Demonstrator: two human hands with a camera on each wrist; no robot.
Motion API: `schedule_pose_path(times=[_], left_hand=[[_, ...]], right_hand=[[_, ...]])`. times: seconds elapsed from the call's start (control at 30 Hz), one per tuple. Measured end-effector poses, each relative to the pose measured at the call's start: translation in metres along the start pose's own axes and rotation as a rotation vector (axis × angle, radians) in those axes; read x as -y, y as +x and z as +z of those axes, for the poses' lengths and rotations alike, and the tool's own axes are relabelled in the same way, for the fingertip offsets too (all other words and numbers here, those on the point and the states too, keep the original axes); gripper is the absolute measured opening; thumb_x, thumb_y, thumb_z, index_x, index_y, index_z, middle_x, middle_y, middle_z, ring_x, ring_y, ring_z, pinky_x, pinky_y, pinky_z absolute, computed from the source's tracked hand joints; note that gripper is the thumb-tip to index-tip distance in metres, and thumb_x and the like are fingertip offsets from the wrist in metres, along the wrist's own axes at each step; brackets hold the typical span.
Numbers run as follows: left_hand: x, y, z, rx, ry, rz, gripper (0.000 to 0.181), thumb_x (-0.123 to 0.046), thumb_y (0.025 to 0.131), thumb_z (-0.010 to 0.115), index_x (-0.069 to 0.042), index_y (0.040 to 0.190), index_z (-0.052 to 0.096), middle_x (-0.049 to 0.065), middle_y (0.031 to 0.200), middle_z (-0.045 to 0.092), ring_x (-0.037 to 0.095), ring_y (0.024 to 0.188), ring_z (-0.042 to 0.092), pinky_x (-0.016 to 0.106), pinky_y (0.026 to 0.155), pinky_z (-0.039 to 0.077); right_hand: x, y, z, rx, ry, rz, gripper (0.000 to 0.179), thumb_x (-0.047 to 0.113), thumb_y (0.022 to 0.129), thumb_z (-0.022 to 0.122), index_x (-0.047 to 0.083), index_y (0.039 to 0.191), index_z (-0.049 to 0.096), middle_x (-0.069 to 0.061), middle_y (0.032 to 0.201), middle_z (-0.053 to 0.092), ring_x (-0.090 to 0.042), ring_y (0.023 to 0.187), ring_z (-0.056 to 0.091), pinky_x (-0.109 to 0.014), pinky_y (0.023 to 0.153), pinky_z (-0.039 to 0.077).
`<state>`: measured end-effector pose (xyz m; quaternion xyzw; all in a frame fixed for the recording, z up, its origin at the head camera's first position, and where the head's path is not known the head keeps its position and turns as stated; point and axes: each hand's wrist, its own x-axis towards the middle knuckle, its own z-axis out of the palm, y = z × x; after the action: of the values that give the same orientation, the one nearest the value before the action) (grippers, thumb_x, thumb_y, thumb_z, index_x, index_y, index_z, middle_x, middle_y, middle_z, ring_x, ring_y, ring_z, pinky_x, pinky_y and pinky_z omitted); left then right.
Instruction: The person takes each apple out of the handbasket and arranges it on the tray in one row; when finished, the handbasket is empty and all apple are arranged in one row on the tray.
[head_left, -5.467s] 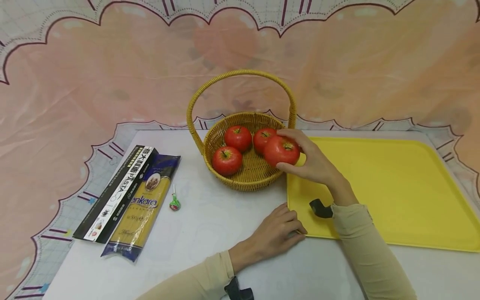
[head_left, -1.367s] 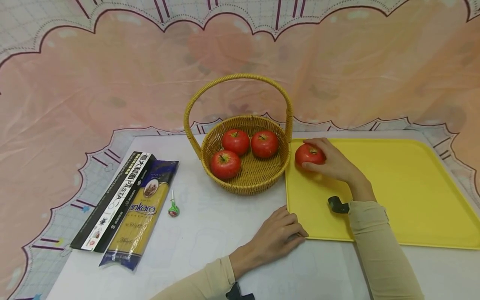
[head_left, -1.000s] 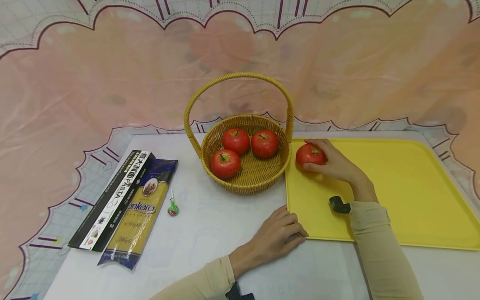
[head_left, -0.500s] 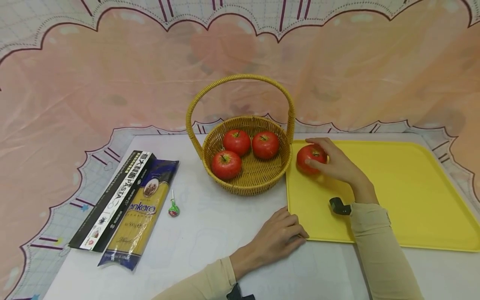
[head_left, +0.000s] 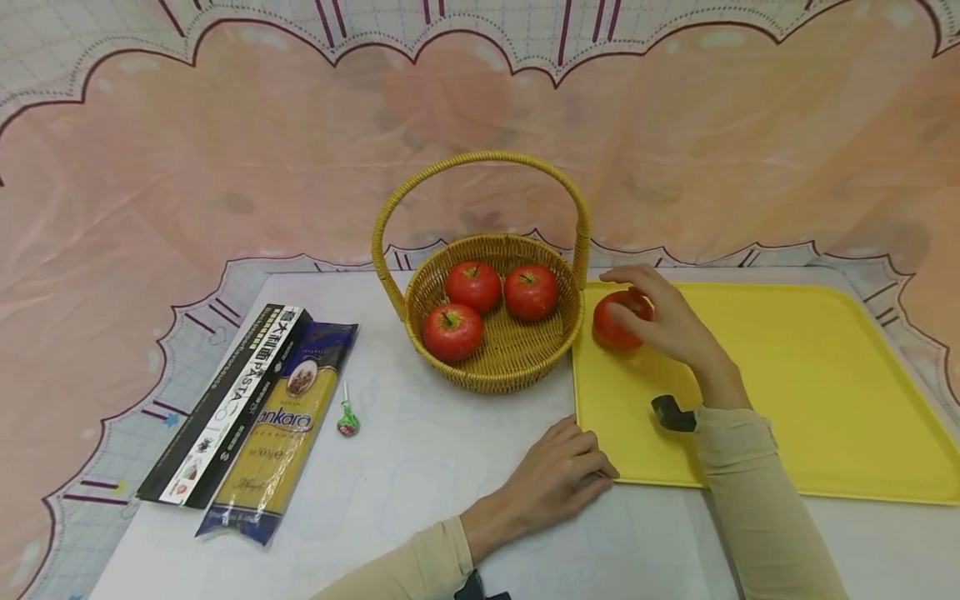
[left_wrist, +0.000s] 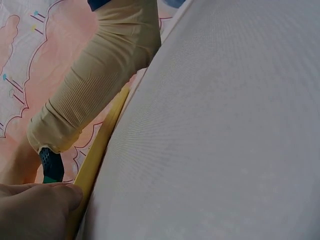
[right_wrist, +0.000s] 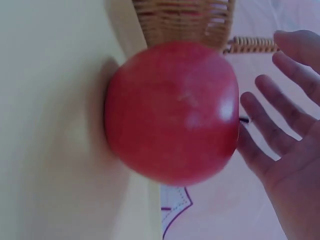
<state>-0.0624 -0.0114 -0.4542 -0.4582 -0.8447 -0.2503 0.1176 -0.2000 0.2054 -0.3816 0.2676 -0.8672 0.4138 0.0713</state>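
A red apple sits on the left end of the yellow tray, beside the basket. My right hand hovers over the apple with its fingers spread; in the right wrist view the fingers stand off the apple's stem side. Down at the tray's near left corner, my left hand holds the edge, thumb on the front side and fingers along the left side. The left wrist view has the thumb against the tray's yellow rim. Three more apples, one of them nearest the handle's left foot, lie in the wicker basket.
The basket's tall arched handle rises behind the apples. On the left lie a black pasta box, a bag of spaghetti partly against it, and a green-wrapped lollipop. A patterned cloth hangs behind the white table.
My right hand has carried an apple from the basket onto the tray, then loosened its fingers and lifted them off it. The left hand has stayed at the tray's corner.
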Motion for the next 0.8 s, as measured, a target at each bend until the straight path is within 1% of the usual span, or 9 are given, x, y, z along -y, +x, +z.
schedule_pose_path(times=[0.07,0.13,0.23,0.3,0.37,0.47,0.53,0.67,0.8], left_hand=[[0.000,0.001,0.000,0.005,-0.001,0.002,0.006,-0.027,0.089,0.065,-0.025,0.093,0.070,-0.014,0.086,0.055,0.004,0.097,0.050,0.033,0.112,0.032],[-0.001,0.001,0.000,0.009,-0.003,0.000,0.006,-0.027,0.089,0.065,-0.025,0.093,0.070,-0.015,0.086,0.055,0.004,0.096,0.050,0.034,0.112,0.032],[-0.002,0.001,-0.001,0.008,-0.005,-0.002,0.006,-0.027,0.089,0.066,-0.025,0.092,0.070,-0.014,0.085,0.055,0.004,0.097,0.051,0.034,0.112,0.031],[-0.002,0.000,-0.001,0.003,-0.004,-0.003,0.006,-0.027,0.088,0.066,-0.024,0.092,0.070,-0.014,0.085,0.055,0.005,0.096,0.051,0.035,0.112,0.031],[-0.002,0.000,-0.001,-0.009,0.003,-0.001,0.005,-0.026,0.088,0.067,-0.024,0.091,0.070,-0.014,0.084,0.054,0.005,0.096,0.052,0.035,0.112,0.032],[-0.002,-0.001,0.000,-0.026,0.013,-0.002,0.005,-0.026,0.087,0.068,-0.025,0.091,0.070,-0.014,0.083,0.054,0.005,0.095,0.052,0.036,0.111,0.033],[-0.001,-0.001,0.000,-0.031,0.017,-0.004,0.005,-0.026,0.086,0.069,-0.025,0.091,0.070,-0.014,0.083,0.054,0.005,0.094,0.052,0.036,0.111,0.033],[-0.002,-0.001,0.000,-0.027,0.019,-0.007,0.005,-0.026,0.086,0.069,-0.026,0.091,0.069,-0.014,0.083,0.053,0.004,0.093,0.050,0.036,0.111,0.033],[-0.003,0.000,0.000,-0.018,0.032,0.005,0.005,-0.029,0.086,0.068,-0.026,0.090,0.069,-0.015,0.082,0.053,0.003,0.090,0.049,0.038,0.110,0.035]], right_hand=[[0.003,0.002,0.003,-0.007,-0.001,-0.025,0.041,0.006,0.086,0.067,0.010,0.125,0.056,-0.008,0.130,0.051,-0.024,0.119,0.048,-0.047,0.101,0.039],[0.007,0.003,0.006,-0.010,-0.009,-0.042,0.040,0.004,0.085,0.067,0.008,0.123,0.057,-0.009,0.128,0.053,-0.023,0.117,0.050,-0.038,0.100,0.041],[0.024,0.005,0.010,-0.002,-0.011,-0.061,0.036,0.000,0.085,0.065,0.003,0.120,0.058,-0.014,0.125,0.054,-0.027,0.114,0.051,-0.039,0.098,0.042],[0.025,0.008,0.014,0.007,-0.013,-0.077,0.034,0.001,0.086,0.064,0.003,0.120,0.059,-0.014,0.124,0.054,-0.028,0.112,0.051,-0.040,0.095,0.043],[0.026,0.010,0.017,0.022,-0.020,-0.093,0.033,0.005,0.088,0.063,0.005,0.120,0.059,-0.012,0.124,0.054,-0.028,0.110,0.052,-0.046,0.091,0.045],[0.017,0.013,0.024,0.039,-0.048,-0.111,0.032,0.013,0.090,0.063,0.010,0.121,0.059,-0.006,0.124,0.054,-0.024,0.108,0.053,-0.045,0.089,0.047],[0.021,0.014,0.026,0.060,-0.059,-0.110,0.032,0.014,0.090,0.063,0.009,0.121,0.058,-0.007,0.123,0.054,-0.024,0.105,0.054,-0.046,0.088,0.048],[0.026,0.015,0.031,0.112,-0.075,-0.117,0.031,0.014,0.090,0.063,0.011,0.120,0.058,-0.005,0.122,0.055,-0.022,0.108,0.054,-0.045,0.093,0.046],[0.028,0.017,0.034,0.143,-0.117,-0.131,0.029,0.014,0.090,0.063,0.012,0.119,0.059,-0.003,0.123,0.055,-0.021,0.117,0.051,-0.044,0.100,0.043]])
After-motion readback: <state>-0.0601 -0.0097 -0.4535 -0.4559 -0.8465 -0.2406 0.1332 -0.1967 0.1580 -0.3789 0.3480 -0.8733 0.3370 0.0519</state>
